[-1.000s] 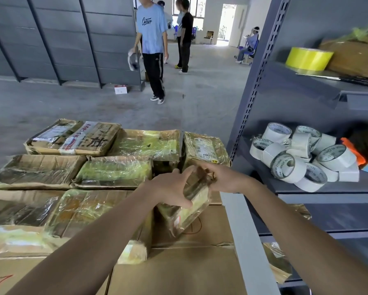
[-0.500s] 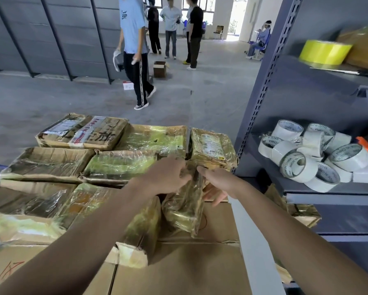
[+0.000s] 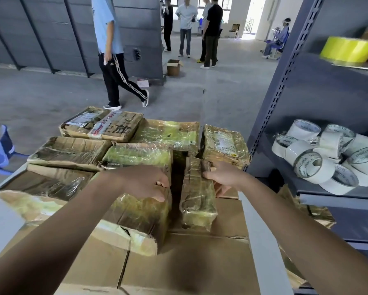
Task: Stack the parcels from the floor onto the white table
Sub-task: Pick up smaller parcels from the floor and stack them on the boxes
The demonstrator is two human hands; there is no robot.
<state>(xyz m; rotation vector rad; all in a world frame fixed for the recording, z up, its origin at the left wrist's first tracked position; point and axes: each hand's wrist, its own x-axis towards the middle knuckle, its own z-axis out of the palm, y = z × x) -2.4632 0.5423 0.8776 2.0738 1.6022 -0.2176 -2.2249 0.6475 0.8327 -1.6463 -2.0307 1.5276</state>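
Tape-glossed brown cardboard makes up the narrow parcel (image 3: 198, 196), which stands on its long edge on flat brown cardboard (image 3: 189, 262) covering the white table (image 3: 262, 258). It sits in the gap between a bulkier tape-wrapped cardboard parcel (image 3: 136, 218) on its left and the table's right rim. The right hand (image 3: 224, 174) meets its far upper corner from the right, fingers (image 3: 208, 174) held together against that edge; whether they clasp it I cannot tell. The left hand (image 3: 144, 182) is apart from it, fingers curled over the bulkier parcel's top edge facing the gap. Grey metal shelving (image 3: 285, 71) holding white tape rolls (image 3: 315, 165) stands just beside the table.
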